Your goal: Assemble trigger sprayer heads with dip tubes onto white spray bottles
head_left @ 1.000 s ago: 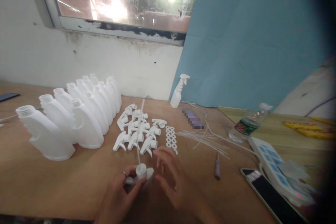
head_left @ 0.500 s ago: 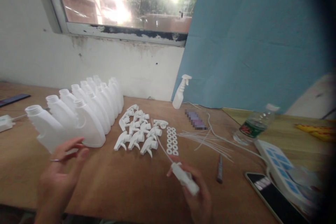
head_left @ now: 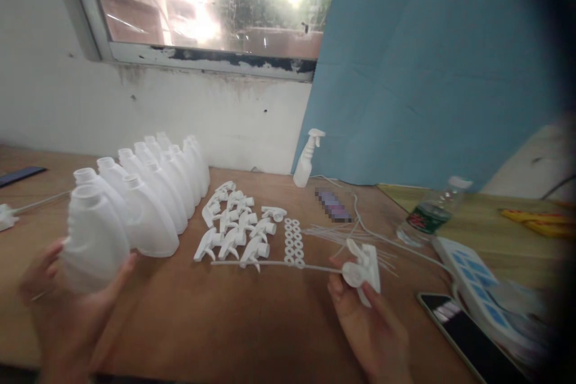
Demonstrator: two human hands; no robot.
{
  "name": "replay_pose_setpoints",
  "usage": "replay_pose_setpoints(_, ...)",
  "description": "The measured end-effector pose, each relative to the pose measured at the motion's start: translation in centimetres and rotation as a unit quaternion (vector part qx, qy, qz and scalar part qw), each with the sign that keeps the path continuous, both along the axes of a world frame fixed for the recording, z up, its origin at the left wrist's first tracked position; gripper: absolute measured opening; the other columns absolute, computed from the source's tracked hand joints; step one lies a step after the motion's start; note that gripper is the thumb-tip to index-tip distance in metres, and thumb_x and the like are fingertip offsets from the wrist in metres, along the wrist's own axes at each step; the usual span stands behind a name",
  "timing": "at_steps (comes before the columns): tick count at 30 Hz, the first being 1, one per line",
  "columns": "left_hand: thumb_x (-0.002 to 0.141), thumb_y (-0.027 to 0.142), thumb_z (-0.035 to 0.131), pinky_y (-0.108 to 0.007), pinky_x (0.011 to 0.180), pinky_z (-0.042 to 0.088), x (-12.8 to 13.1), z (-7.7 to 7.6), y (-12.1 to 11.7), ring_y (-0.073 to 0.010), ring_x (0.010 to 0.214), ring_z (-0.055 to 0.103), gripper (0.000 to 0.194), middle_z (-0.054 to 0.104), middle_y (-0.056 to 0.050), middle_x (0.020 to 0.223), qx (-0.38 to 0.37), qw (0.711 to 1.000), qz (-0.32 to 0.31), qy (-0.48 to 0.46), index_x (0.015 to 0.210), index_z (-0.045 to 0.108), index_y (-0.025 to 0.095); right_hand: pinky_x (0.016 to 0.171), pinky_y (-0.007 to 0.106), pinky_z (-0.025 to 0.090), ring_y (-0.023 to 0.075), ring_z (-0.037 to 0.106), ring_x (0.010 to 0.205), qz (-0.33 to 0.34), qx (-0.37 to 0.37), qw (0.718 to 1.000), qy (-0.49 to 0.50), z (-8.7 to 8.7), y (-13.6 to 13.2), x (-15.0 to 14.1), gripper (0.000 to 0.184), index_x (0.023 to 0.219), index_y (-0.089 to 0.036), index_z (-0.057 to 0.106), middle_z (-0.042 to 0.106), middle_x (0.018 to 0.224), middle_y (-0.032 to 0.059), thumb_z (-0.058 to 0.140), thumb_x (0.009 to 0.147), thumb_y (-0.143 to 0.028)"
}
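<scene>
My left hand [head_left: 67, 312] grips a translucent white plastic bottle [head_left: 92, 240] around its lower part; the bottle has an open threaded neck and is lifted a little in front of the others. In my right hand [head_left: 369, 324] is a white spray trigger head [head_left: 366, 270], with a long thin tube [head_left: 279, 263] pointing left from it. Rows of similar open bottles [head_left: 155, 216] stand at the left. Several loose spray heads [head_left: 231, 240] lie in the middle, beside two columns of white ring washers [head_left: 294, 243].
A complete spray bottle [head_left: 305, 162] stands by the wall. Thin tubes [head_left: 328, 231] lie right of the washers. Further right are a water bottle [head_left: 427, 216], a power strip [head_left: 472, 279] and a phone [head_left: 468, 336]. A blue curtain [head_left: 414, 72] hangs behind.
My left hand has closed on the front bottle and drawn it toward me. My right hand has moved right and turned the spray head, so its tube now lies nearly level.
</scene>
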State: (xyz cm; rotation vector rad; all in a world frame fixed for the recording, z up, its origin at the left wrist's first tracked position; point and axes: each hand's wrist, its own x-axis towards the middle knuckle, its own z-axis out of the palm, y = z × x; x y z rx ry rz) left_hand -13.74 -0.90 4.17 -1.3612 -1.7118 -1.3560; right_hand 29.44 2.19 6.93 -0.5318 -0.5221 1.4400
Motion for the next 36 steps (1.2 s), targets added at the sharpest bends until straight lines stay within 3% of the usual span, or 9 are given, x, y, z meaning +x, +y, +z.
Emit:
replay_pose_setpoints(2,0.051,0.036,0.089,-0.061,0.105,0.036,2.2,0.7,-1.1,-0.0426,0.128,0.041,0.114,0.037,-0.017,0.144,0.016,0.992,-0.015,0.121,0.143,0.025,0.018,0.067,0.028,0.056,0.0156,0.062,0.073,-0.012,-0.014,1.0,0.025,0.1,0.1,0.5,0.03,0.1,-0.023,0.07,0.072,0.098,0.0062,0.075,0.07,-0.025)
replay_pose_setpoints(4,0.054,0.031,0.089,-0.059,0.105,0.038,4.5,1.2,-1.6,-0.0398,0.127,0.045,0.108,0.039,-0.016,0.146,0.009,0.984,-0.062,0.164,0.143,0.029,0.023,0.068,0.027,0.058,0.0144,0.062,0.072,-0.028,-0.022,0.998,0.044,0.2,0.1,1.0,0.031,0.1,-0.022,0.07,0.072,0.098,0.0052,0.074,0.07,-0.027)
replay_pose_setpoints(8,0.062,0.025,0.083,-0.063,0.108,0.032,7.5,1.0,-1.2,-0.0392,0.131,0.042,0.089,0.041,-0.013,0.147,-0.024,0.979,-0.124,0.161,0.138,0.038,0.028,0.069,0.028,0.059,0.0144,0.063,0.072,-0.048,-0.022,0.997,0.064,0.0,0.3,2.0,0.032,0.102,-0.023,0.069,0.072,0.091,0.0031,0.072,0.071,-0.025)
replay_pose_setpoints(13,0.067,0.025,0.079,-0.064,0.11,0.028,7.7,0.2,-0.7,-0.0378,0.133,0.04,0.086,0.042,-0.011,0.147,-0.039,0.979,-0.135,0.148,0.141,0.036,0.029,0.069,0.028,0.058,0.0144,0.064,0.073,-0.057,-0.011,0.997,0.046,-0.1,0.4,2.6,0.032,0.104,-0.025,0.068,0.071,0.089,0.0018,0.071,0.072,-0.025)
replay_pose_setpoints(19,0.072,0.022,0.075,-0.065,0.111,0.026,8.0,0.5,-1.0,-0.0373,0.135,0.037,0.086,0.038,-0.01,0.149,-0.061,0.975,-0.157,0.147,0.145,0.031,0.031,0.075,0.034,0.054,0.0192,0.064,0.085,-0.076,0.016,0.995,-0.064,0.1,0.2,2.0,0.022,0.098,-0.027,0.069,0.071,0.093,0.0004,0.069,0.076,-0.028)
replay_pose_setpoints(24,0.076,0.019,0.067,-0.065,0.11,0.027,9.4,1.0,-1.1,-0.0375,0.135,0.037,0.078,0.037,-0.008,0.151,-0.096,0.952,-0.223,0.187,0.145,0.033,0.032,0.072,0.039,0.051,0.0239,0.064,0.082,-0.052,0.053,0.983,-0.165,-0.2,-0.4,0.5,0.025,0.098,-0.025,0.069,0.071,0.095,0.0062,0.073,0.075,-0.031)
replay_pose_setpoints(28,0.078,0.018,0.061,-0.062,0.11,0.028,11.8,1.2,-1.0,-0.037,0.135,0.036,0.07,0.039,-0.01,0.149,-0.146,0.923,-0.292,0.203,0.144,0.037,0.026,0.079,0.039,0.051,0.0278,0.065,0.094,-0.023,-0.002,0.961,-0.277,-1.3,-0.7,-0.8,0.045,0.101,-0.02,0.071,0.072,0.105,0.0095,0.086,0.059,-0.028)
replay_pose_setpoints(32,0.078,0.017,0.058,-0.06,0.112,0.026,13.3,0.6,-0.8,-0.036,0.138,0.031,0.07,0.043,-0.01,0.147,-0.18,0.899,-0.322,0.235,0.145,0.037,0.02,0.089,0.041,0.048,0.0286,0.065,0.098,0.024,-0.033,0.938,-0.345,-1.9,-0.7,-1.2,0.051,0.106,-0.018,0.071,0.073,0.103,0.0097,0.087,0.06,-0.031)
replay_pose_setpoints(36,0.078,0.018,0.058,-0.059,0.113,0.023,13.5,0.0,-0.6,-0.0358,0.138,0.031,0.069,0.043,-0.009,0.147,-0.185,0.892,-0.32,0.26,0.144,0.039,0.019,0.077,0.033,0.049,0.0225,0.065,0.083,0.066,-0.03,0.926,-0.371,-1.8,-0.6,-1.1,0.045,0.102,-0.016,0.071,0.074,0.093,0.0075,0.086,0.062,-0.03)
